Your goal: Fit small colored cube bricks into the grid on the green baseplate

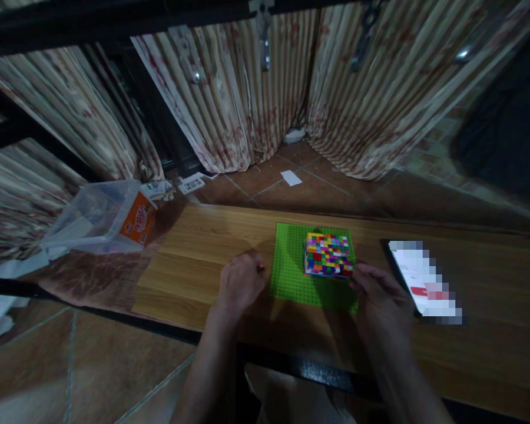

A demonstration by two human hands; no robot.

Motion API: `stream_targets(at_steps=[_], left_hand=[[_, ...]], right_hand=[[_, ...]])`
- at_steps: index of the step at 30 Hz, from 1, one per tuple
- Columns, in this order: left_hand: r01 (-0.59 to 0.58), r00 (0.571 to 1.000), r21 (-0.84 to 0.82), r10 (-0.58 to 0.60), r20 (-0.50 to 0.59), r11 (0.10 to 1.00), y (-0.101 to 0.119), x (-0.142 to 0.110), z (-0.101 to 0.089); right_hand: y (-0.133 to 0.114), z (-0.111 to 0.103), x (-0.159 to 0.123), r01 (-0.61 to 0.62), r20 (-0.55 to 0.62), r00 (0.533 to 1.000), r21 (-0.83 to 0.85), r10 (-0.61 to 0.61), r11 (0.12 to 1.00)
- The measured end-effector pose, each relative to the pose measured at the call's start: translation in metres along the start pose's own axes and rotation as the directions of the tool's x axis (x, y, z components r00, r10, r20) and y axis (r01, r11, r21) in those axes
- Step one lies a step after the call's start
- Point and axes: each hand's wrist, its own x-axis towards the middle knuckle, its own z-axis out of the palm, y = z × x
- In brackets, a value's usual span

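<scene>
A block of many-coloured toy building bricks stands on a green studded baseplate, towards its right side. My right hand is at the block's near right corner, thumb and fingers pinched together. Whatever lies between those fingertips is hidden. To the left of the baseplate, my left hand rests closed over the wooden board. A tiny dark spot shows at its fingertips, too small to name.
A phone with a lit, partly blurred screen lies right of my right hand. On the far left is a clear plastic box with an orange label. Striped curtains hang behind, and papers lie on the tiled floor.
</scene>
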Motion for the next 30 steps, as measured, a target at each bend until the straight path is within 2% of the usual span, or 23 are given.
stream_targets(at_steps=[2, 5, 8, 10, 12, 14, 16, 17, 19, 21, 25, 30], left_hand=[[0.026, 1.000, 0.036, -0.026, -0.001, 0.999, 0.002, 0.000, 0.003], [-0.010, 1.000, 0.032, 0.011, -0.017, 0.999, 0.000, 0.001, 0.007], [-0.143, 0.989, -0.129, 0.137, -0.060, 0.981, -0.002, 0.003, 0.007], [-0.246, 0.969, -0.307, 0.227, -0.098, 0.919, 0.000, 0.002, 0.006], [-0.312, 0.949, -0.471, 0.292, -0.117, 0.825, 0.004, 0.000, 0.004], [-0.353, 0.926, -0.575, 0.364, -0.102, 0.738, 0.011, -0.004, 0.003], [-0.378, 0.897, -0.630, 0.438, -0.066, 0.678, 0.018, -0.008, 0.003], [-0.389, 0.881, -0.647, 0.469, -0.055, 0.656, 0.021, -0.010, 0.003], [-0.407, 0.859, -0.672, 0.510, -0.050, 0.619, 0.027, -0.012, 0.006], [-0.411, 0.848, -0.692, 0.527, -0.051, 0.594, 0.031, -0.013, 0.010], [-0.401, 0.844, -0.706, 0.535, -0.037, 0.584, 0.034, -0.013, 0.016], [-0.444, 0.836, -0.683, 0.542, -0.084, 0.579, 0.037, -0.013, 0.021]], right_hand=[[0.001, 0.000, 0.000, 0.005, -0.002, 1.000, 0.001, -0.005, 1.000], [0.000, -0.001, 0.000, 0.043, 0.001, 0.999, -0.027, -0.043, 0.999], [-0.004, 0.000, -0.003, 0.229, 0.038, 0.973, -0.100, -0.226, 0.968], [-0.008, 0.001, -0.008, 0.412, 0.129, 0.910, -0.168, -0.395, 0.895], [-0.012, 0.001, -0.015, 0.557, 0.297, 0.821, -0.220, -0.488, 0.801], [-0.016, 0.002, -0.023, 0.650, 0.500, 0.715, -0.218, -0.488, 0.728], [-0.018, 0.001, -0.031, 0.694, 0.664, 0.615, -0.199, -0.426, 0.692], [-0.019, 0.001, -0.034, 0.706, 0.721, 0.573, -0.192, -0.390, 0.682], [-0.020, 0.000, -0.038, 0.717, 0.780, 0.526, -0.192, -0.339, 0.670], [-0.019, -0.002, -0.040, 0.716, 0.787, 0.525, -0.202, -0.325, 0.669], [-0.015, -0.003, -0.037, 0.698, 0.742, 0.575, -0.224, -0.346, 0.680], [-0.013, -0.002, -0.034, 0.683, 0.686, 0.630, -0.266, -0.364, 0.680]])
